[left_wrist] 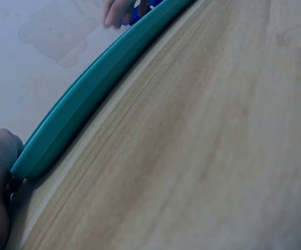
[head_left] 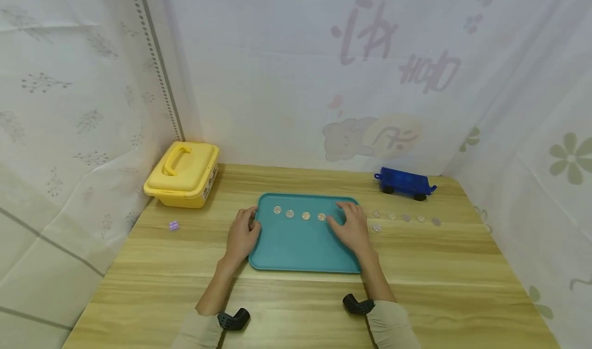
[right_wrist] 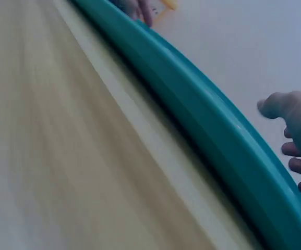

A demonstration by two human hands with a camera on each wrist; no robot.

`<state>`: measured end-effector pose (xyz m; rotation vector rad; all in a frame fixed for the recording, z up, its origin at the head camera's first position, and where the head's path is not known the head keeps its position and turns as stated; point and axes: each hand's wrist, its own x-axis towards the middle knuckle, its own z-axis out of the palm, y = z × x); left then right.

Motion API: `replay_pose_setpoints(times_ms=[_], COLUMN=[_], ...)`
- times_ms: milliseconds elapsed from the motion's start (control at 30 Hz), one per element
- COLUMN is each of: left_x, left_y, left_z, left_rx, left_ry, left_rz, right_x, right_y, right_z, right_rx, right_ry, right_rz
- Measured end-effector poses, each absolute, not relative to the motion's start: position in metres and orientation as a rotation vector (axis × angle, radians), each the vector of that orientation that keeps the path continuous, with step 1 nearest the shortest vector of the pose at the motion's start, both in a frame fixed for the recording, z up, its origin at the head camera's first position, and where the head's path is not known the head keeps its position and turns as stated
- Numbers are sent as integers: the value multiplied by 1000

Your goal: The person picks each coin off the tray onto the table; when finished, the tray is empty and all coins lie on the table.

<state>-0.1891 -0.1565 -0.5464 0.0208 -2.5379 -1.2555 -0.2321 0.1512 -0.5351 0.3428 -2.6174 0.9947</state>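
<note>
A teal tray [head_left: 296, 246] lies flat in the middle of the wooden table. Several silver coins [head_left: 306, 216] sit in a row along its far side. My left hand [head_left: 242, 233] holds the tray's left rim [left_wrist: 87, 99], fingers curled at the edge. My right hand [head_left: 351, 226] rests on the tray's right part with fingers spread and relaxed, the fingertips just beside the rightmost coin [head_left: 321, 217]. In the right wrist view the right hand [right_wrist: 296, 125] hovers past the tray's rim [right_wrist: 207, 109], nothing held in it.
More coins [head_left: 406, 218] lie in a row on the table right of the tray, one [head_left: 376, 227] nearer. A blue toy wagon [head_left: 404, 183] stands at the back right, a yellow lidded box [head_left: 182, 174] at the back left, a small purple object [head_left: 173, 226] in front of it.
</note>
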Motion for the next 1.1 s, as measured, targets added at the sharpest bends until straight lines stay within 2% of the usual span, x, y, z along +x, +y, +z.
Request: replay_pose_setpoints(times_ms=[267, 1100], left_x=[-190, -189], left_y=[-157, -157], left_z=[-546, -545], left_rx=[8, 31], left_ry=[-2531, -2561], left_rz=[-1248, -1253], right_x=[-234, -237], right_y=[125, 127], right_z=[-547, -551], right_rx=[413, 483], right_ry=[-2655, -2685], right_rz=[923, 1009])
